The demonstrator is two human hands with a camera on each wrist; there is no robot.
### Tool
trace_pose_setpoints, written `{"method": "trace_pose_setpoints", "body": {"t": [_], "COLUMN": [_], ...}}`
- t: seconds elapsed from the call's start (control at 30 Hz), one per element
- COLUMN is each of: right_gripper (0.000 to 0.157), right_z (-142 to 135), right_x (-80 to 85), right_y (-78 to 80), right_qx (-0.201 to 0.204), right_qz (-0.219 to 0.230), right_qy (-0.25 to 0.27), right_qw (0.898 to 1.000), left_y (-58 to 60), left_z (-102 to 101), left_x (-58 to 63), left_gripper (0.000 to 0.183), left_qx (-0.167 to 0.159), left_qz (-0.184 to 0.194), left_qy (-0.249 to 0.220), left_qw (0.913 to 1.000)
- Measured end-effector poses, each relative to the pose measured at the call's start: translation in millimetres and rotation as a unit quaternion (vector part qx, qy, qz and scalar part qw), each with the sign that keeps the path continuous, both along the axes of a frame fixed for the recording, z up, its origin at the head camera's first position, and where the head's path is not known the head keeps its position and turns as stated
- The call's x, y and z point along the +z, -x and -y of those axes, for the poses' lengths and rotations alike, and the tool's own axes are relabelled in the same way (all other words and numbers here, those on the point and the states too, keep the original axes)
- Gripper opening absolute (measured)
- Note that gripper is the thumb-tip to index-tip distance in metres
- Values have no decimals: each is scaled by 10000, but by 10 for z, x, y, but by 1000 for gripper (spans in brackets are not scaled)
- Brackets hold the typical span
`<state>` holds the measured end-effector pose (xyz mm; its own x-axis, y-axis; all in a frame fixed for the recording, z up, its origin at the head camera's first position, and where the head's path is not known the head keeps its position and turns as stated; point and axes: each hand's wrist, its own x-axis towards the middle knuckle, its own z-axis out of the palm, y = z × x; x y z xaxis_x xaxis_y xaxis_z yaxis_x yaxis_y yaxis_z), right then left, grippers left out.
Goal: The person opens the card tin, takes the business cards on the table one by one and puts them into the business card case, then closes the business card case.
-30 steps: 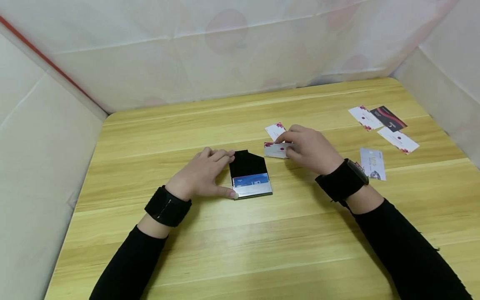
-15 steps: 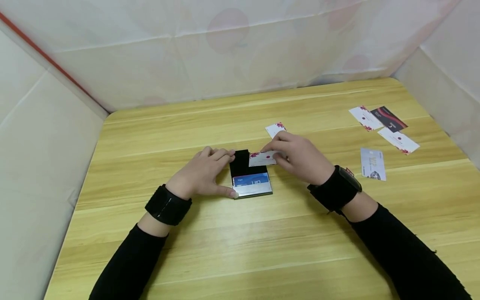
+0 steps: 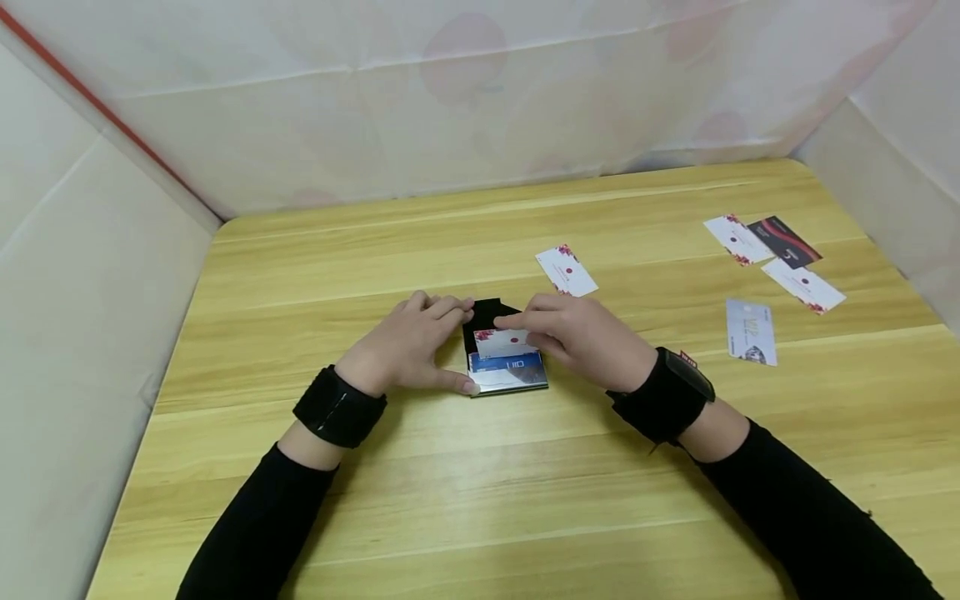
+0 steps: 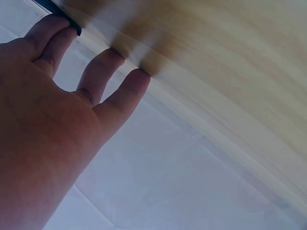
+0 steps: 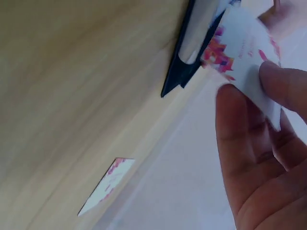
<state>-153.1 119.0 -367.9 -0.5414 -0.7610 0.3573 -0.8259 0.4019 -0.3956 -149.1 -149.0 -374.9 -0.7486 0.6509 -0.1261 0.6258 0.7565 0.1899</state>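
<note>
A black card case (image 3: 487,312) lies with its lid back; a blue card (image 3: 525,364) sits behind its silvery front (image 3: 491,387). My left hand (image 3: 408,346) holds the case at its left side, thumb on the front corner and fingers at the back. In the left wrist view, some fingertips touch the case's dark edge (image 4: 72,23) while others rest on the table. Between thumb and fingers, my right hand (image 3: 588,337) pinches a white business card with red flowers (image 3: 502,342), held above the case and blue card. The right wrist view shows this business card (image 5: 244,52) tilted.
Another flowered business card (image 3: 567,271) lies behind my right hand. On the right are two more white cards (image 3: 737,239), a dark card (image 3: 783,242) and a silver VIP card (image 3: 752,332). Pale cloth (image 3: 300,125) stands along the table's back edge.
My right hand has carried the business card leftward and nearer me, from the bare table to over the case. The left hand and case have stayed in place.
</note>
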Motion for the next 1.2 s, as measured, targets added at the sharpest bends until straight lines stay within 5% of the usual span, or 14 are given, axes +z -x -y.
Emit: {"method": "trace_pose_setpoints", "body": {"t": [0.27, 0.5, 1.2], "right_gripper": [41, 52, 47], "right_z": [33, 30, 74], "right_x": [-22, -37, -62], "right_y": [-28, -31, -73], "right_qx": [-349, -164, -339], "right_qz": [-327, -351, -341], "right_qy": [-350, -332, -839], "right_qw": [9982, 9987, 9953], "left_y": [-8, -17, -12], "left_z": [-3, -13, 0], "left_x": [-15, 2, 14], "left_gripper": [108, 105, 105], "left_qx": [15, 17, 60], "left_qz": [11, -23, -10], "left_qy": [-5, -8, -5], "left_qw": [10000, 10000, 10000]}}
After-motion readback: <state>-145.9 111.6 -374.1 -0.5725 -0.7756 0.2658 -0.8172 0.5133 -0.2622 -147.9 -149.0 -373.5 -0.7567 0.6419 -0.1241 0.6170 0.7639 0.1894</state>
